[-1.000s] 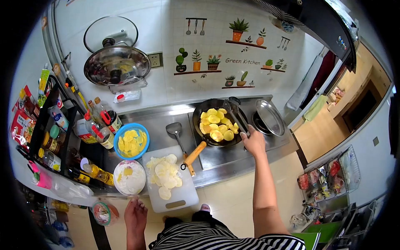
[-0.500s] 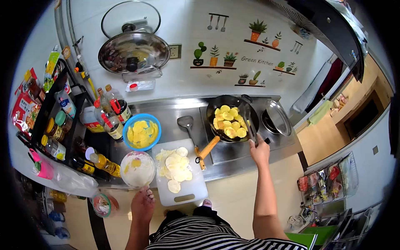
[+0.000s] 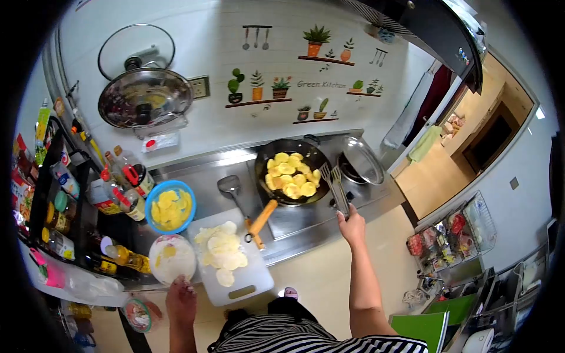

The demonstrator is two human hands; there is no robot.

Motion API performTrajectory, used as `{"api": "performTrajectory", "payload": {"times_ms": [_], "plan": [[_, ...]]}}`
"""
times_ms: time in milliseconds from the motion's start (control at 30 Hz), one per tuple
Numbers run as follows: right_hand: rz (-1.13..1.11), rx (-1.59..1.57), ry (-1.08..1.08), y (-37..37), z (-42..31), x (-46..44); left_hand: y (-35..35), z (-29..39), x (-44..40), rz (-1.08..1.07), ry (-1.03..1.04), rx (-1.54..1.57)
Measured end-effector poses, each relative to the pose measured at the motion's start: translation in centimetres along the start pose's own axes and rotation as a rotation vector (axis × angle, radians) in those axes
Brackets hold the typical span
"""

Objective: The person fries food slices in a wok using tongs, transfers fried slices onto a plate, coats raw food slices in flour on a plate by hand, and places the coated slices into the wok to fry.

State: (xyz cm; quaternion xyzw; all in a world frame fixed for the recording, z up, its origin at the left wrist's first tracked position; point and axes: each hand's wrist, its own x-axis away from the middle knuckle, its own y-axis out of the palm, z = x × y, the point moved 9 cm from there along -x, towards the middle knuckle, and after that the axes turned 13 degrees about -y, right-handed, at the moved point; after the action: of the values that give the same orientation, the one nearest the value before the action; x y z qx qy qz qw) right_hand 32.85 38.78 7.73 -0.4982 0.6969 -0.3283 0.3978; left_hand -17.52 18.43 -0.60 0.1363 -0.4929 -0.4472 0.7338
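Note:
My right hand [image 3: 351, 226] is closed around metal tongs [image 3: 339, 194], whose two slotted tips are apart beside the wok's right rim. Several yellow potato slices [image 3: 291, 175] lie in the black wok [image 3: 271, 194], some browned at the edges. My left hand [image 3: 180, 297], with whitish residue on it, is at the near rim of a white bowl [image 3: 162, 273]. Its fingers are curled, and whatever they hold is hidden. The bowl has a yellowish patch inside. Pale slices [image 3: 222, 247] are spread on the white cutting board [image 3: 259, 276] beside it.
A blue basket [image 3: 193, 212] of yellow slices stands behind the bowl. A spatula [image 3: 229, 185] lies left of the wok, whose wooden handle [image 3: 263, 216] points toward me. Bottles [image 3: 129, 259] crowd the left side. A glass lid [image 3: 363, 162] leans at the right burner.
The tongs have moved from over the wok to its right, and their tips now show apart. The view has shifted and turned. My left hand remains by the bowl.

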Motion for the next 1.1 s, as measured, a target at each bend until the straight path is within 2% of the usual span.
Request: {"api": "performTrajectory", "payload": {"times_ms": [133,200,400,467,533,600,700,867,1000,1067,1100], "plan": [[0.116,0.015,0.017,-1.2,8.7,-5.2,2.7,-2.5,-0.2,0.003,0.100,-0.012],[0.129,0.095,0.105,-2.1,13.1,-8.0,3.7,-4.9,-0.4,-0.007,0.090,0.039],[0.064,0.222,0.085,-0.4,21.4,-17.6,7.8,-9.7,-0.5,0.187,0.109,0.133],[0.043,0.359,0.059,0.5,22.5,-20.0,9.1,-10.4,0.4,0.227,0.148,0.156],[0.044,0.373,0.025,1.7,23.5,-21.8,10.0,-10.9,0.7,0.190,0.179,0.102],[0.108,0.407,-0.082,2.4,23.5,-23.3,10.1,-11.6,0.9,0.243,0.198,0.112],[0.033,0.386,-0.059,3.7,24.3,-25.1,9.4,-12.8,1.8,0.357,0.211,0.152],[-0.102,0.375,-0.052,6.1,26.2,-27.4,9.2,-13.4,1.8,0.368,0.180,0.107],[-0.082,0.243,-0.082,5.0,25.4,-27.3,10.4,-12.8,2.1,0.292,0.179,0.086],[0.062,0.189,-0.246,3.6,24.8,-26.7,10.4,-12.1,1.9,0.251,0.180,0.098],[0.110,0.025,-0.285,3.3,25.1,-26.4,10.1,-11.6,2.0,0.289,0.182,0.086]]}}
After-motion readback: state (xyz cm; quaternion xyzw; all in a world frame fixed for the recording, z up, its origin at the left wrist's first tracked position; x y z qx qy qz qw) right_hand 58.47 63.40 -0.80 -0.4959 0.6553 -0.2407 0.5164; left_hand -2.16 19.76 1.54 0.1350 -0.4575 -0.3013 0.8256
